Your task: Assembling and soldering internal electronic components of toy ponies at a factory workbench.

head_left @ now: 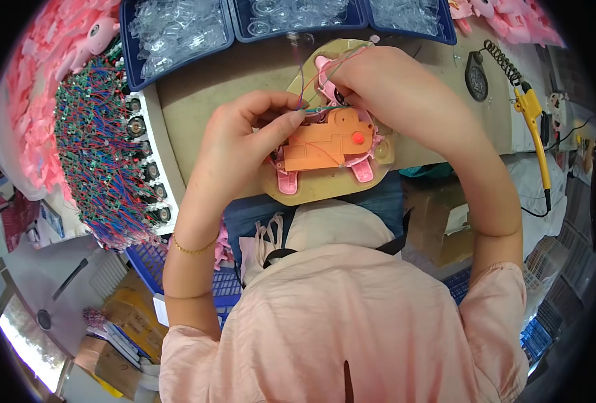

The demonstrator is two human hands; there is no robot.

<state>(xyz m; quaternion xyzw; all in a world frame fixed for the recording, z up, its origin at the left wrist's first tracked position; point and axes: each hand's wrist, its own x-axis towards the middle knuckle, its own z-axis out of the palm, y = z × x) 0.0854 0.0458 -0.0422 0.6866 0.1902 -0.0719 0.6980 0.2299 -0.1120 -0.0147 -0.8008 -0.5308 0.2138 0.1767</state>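
Note:
An orange plastic gearbox (315,149) with a red knob sits in a pink toy shell (287,182) on a tan board (311,195). My left hand (241,138) is closed in a pinch at the gearbox's upper left edge, with thin wires (322,109) at its fingertips. Just above the gearbox, my right hand (372,77) is bent over the shell's upper part. Its fingers are curled together there, and the hand itself hides what they hold. Loose thin wires also rise from the shell between both hands.
Blue bins (227,30) of clear plastic parts line the far edge. At left lie a big heap of coloured wires (100,151) and speakers (137,126) in a white tray, with pink shells beyond. A yellow soldering iron (531,121) and coiled stand (476,75) are at right.

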